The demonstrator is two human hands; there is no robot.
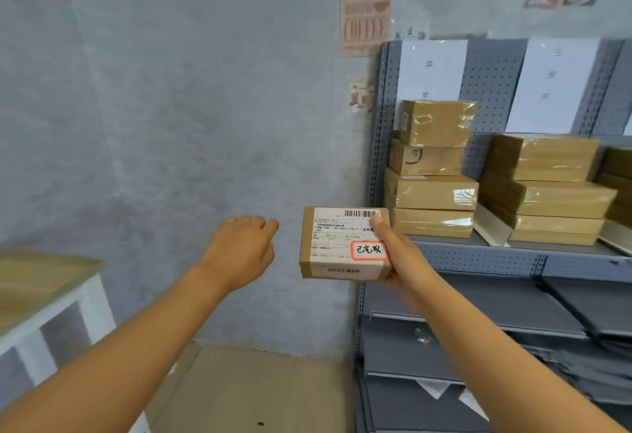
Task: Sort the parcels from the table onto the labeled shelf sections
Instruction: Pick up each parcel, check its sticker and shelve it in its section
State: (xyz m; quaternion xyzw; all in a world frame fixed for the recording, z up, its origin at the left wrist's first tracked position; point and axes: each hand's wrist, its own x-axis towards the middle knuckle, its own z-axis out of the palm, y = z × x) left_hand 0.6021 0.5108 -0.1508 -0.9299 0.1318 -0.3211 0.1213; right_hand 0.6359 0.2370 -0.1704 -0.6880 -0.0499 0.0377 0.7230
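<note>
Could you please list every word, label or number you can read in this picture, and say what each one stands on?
"已完成": red-framed sticker on the parcel that the right hand holds.
"Fresh", "COFFEE": wall poster; its middle line is blurred.
"异", "常": left paper sign on the shelf back.
Right paper sign: too blurred to read.
Shipping label print and barcode numbers: too small.

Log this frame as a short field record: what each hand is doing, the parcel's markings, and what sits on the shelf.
right hand: right hand grips the held parcel by its right edge, thumb on the label
left hand: left hand holds nothing, fingers loosely curled, apart from the parcel
parcel markings: white shipping label with barcode; red-bordered sticker with handwritten characters
shelf: grey shelf carries a left stack and a middle stack of taped brown boxes
section signs: white paper sheets on the pegboard behind each stack
table: wood-topped corner at lower left
</note>
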